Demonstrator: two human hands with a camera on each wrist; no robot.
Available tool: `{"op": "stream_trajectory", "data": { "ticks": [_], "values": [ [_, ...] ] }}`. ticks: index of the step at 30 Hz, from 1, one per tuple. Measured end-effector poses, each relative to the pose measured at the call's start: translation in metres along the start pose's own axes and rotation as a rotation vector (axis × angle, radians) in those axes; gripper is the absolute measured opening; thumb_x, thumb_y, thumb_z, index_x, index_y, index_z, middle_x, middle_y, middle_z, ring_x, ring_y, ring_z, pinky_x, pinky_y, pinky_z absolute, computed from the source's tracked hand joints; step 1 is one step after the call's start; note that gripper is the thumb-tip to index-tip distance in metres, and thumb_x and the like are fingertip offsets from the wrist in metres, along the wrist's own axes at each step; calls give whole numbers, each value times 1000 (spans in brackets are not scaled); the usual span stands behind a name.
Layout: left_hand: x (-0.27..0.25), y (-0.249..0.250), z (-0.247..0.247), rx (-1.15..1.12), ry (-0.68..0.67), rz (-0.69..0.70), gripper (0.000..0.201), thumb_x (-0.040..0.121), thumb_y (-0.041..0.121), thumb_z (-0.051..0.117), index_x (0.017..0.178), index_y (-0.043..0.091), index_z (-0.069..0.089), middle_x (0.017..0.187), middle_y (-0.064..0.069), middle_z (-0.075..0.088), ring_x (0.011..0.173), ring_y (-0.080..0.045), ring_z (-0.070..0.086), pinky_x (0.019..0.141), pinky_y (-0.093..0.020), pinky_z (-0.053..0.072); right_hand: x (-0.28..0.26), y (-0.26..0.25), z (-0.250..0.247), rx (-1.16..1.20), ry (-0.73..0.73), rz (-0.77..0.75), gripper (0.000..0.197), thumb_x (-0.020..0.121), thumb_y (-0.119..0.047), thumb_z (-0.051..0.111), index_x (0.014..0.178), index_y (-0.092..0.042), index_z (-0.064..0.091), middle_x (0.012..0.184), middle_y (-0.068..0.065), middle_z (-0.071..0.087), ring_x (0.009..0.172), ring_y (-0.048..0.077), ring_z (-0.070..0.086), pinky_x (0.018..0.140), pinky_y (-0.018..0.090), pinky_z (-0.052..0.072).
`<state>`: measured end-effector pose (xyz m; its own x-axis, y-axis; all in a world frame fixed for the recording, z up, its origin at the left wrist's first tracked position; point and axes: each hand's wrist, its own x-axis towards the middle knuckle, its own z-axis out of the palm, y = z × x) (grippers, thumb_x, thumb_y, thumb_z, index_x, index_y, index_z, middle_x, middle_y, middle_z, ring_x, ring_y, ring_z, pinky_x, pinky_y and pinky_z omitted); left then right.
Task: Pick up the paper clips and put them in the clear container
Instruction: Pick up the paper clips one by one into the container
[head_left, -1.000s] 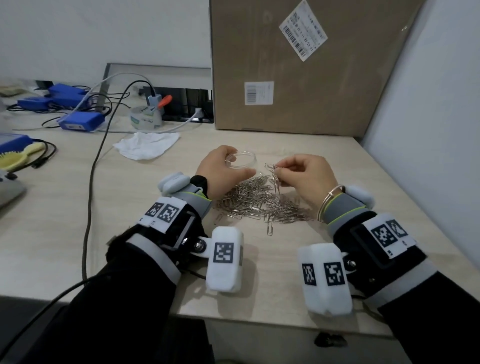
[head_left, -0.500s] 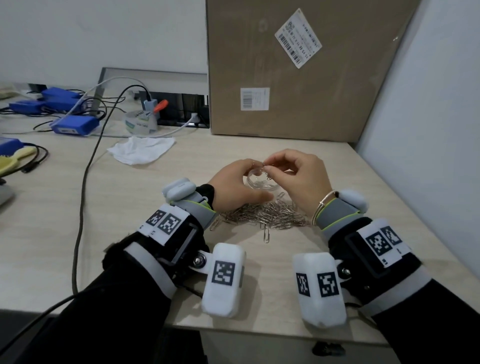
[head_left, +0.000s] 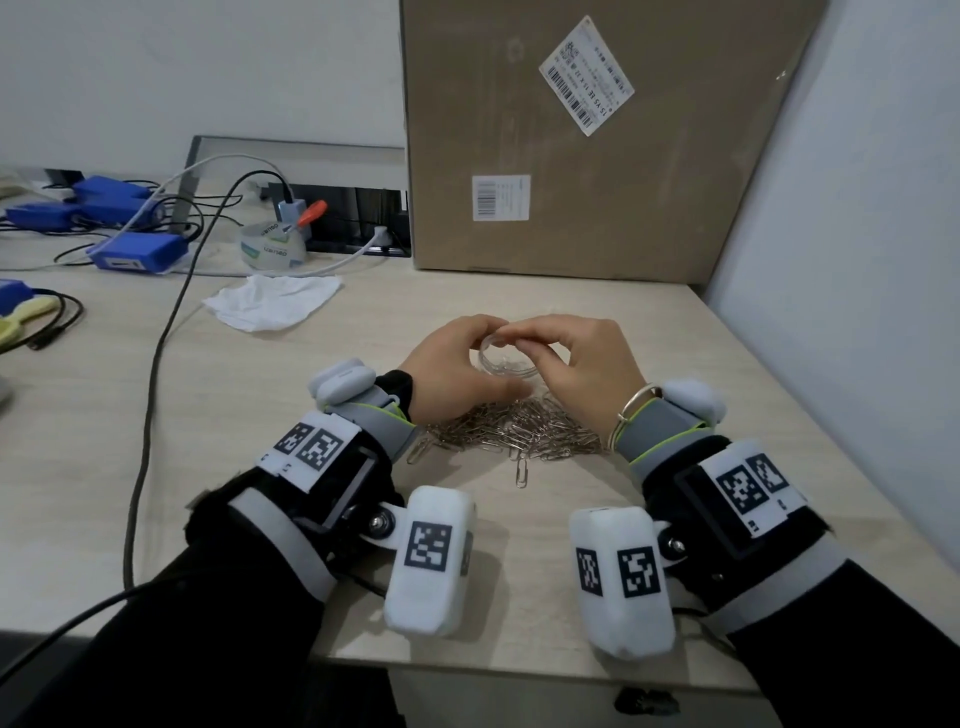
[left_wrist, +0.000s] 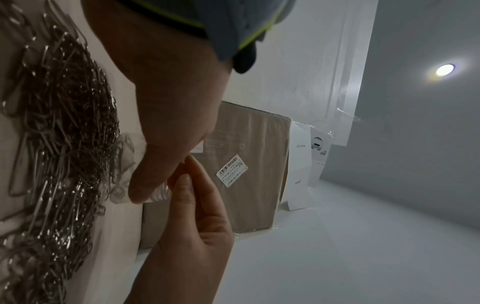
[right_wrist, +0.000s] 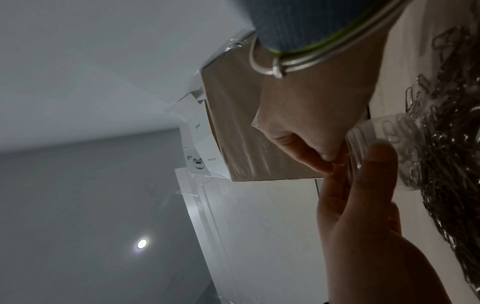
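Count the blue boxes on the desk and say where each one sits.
4 in view, all at the desk's far left: one blue box nearest the tape roll, two further back, one cut off at the left edge. More may lie outside the picture.

You're at an office or lab desk.
Blue devices (head_left: 136, 251) with cables, a tape roll (head_left: 271, 247), and a cardboard box (head_left: 587, 140) line its far edge.

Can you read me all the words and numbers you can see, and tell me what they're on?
"deli", faintly, on the tape roll.
Slanted label on the cardboard box: barcode and print, too small to read.
Square label on that box: too blurred.
White carton behind the box: logo too blurred.
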<state>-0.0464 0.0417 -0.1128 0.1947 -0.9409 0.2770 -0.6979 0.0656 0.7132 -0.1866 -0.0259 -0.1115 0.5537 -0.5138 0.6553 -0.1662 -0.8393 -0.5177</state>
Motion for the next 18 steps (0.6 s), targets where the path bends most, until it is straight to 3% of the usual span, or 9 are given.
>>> {"op": "stream_trajectory", "data": {
  "ticks": [4,7,10,14,16,18],
  "values": [
    [0,-3,0,-12,34,-29,58,71,29,79,124,20,55,121,1,59,111,-14,54,96,-29,44,1,0,0,19,45,1,17,83,-4,60,94,-10,72,89,1,72,88,6,61,79,5,44],
    [3,-9,-3,-14,183,-122,66,70,31,80,128,18,52,124,-1,58,110,-16,55,93,-27,43,2,0,-2,-22,91,77,7,82,-11,64,86,-11,69,85,1,70,72,7,59,69,4,41],
    [8,-15,-7,-47,342,-226,67,68,30,81,127,13,53,126,-7,57,111,-21,58,95,-31,45,0,0,0,-94,-114,186,14,78,-25,70,88,-16,68,91,0,66,77,13,60,72,13,43],
    [10,-18,-7,-39,338,-251,66,69,28,80,127,11,53,127,-8,58,113,-22,58,96,-31,44,-3,2,9,-210,-423,210,45,71,-39,75,110,-20,65,109,2,62,96,17,56,90,33,44],
    [11,-17,-5,-43,324,-247,66,69,28,80,127,11,53,127,-8,58,112,-21,58,92,-26,42,-3,3,10,-244,-486,207,42,71,-40,74,108,-21,66,106,3,62,98,20,57,90,37,45],
    [11,-17,-5,-46,317,-244,65,70,27,80,127,11,53,126,-7,58,111,-20,58,89,-23,41,-3,4,10,-235,-512,206,33,73,-36,73,101,-19,67,99,3,61,91,19,56,86,36,46]
  ]
}}
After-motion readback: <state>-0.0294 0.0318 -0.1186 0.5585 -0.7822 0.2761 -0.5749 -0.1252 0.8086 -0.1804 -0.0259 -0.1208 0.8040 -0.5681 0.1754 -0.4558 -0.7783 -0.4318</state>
